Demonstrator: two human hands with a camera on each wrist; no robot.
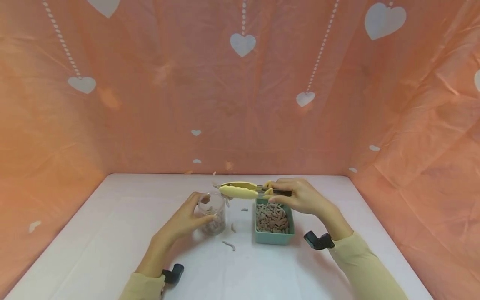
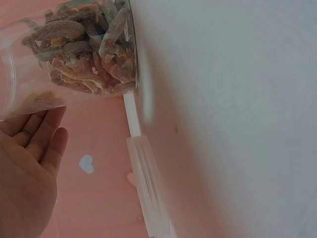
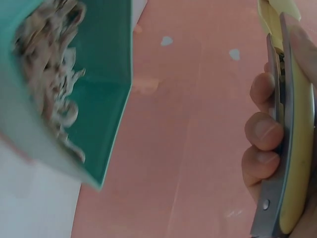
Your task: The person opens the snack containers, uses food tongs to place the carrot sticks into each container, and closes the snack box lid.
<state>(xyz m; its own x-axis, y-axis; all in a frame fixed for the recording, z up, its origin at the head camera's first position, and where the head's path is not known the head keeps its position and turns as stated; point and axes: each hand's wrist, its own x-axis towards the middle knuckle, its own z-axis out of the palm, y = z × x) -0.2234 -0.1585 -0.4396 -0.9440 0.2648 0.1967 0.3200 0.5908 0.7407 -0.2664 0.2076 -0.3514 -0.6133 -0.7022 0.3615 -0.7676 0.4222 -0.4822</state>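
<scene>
A clear jar (image 1: 223, 216) stands on the table, partly filled with greyish-brown dried strips (image 2: 81, 49). My left hand (image 1: 186, 218) holds the jar from the left side, thumb at the front and fingers behind. My right hand (image 1: 305, 196) grips yellow tongs (image 1: 240, 191) with metal arms, held level above the table. The tongs' tips reach over the jar's mouth, with a few strips (image 1: 216, 185) at them. Beneath the right hand is a green rectangular box (image 1: 275, 238) full of similar strips (image 3: 49, 74).
Several loose strips (image 1: 229, 246) lie on the white table (image 1: 195, 275) between jar and box. A clear ridged plastic piece (image 2: 148, 188), perhaps a lid, lies near the jar in the left wrist view. An orange curtain (image 1: 240, 104) with white hearts surrounds the table.
</scene>
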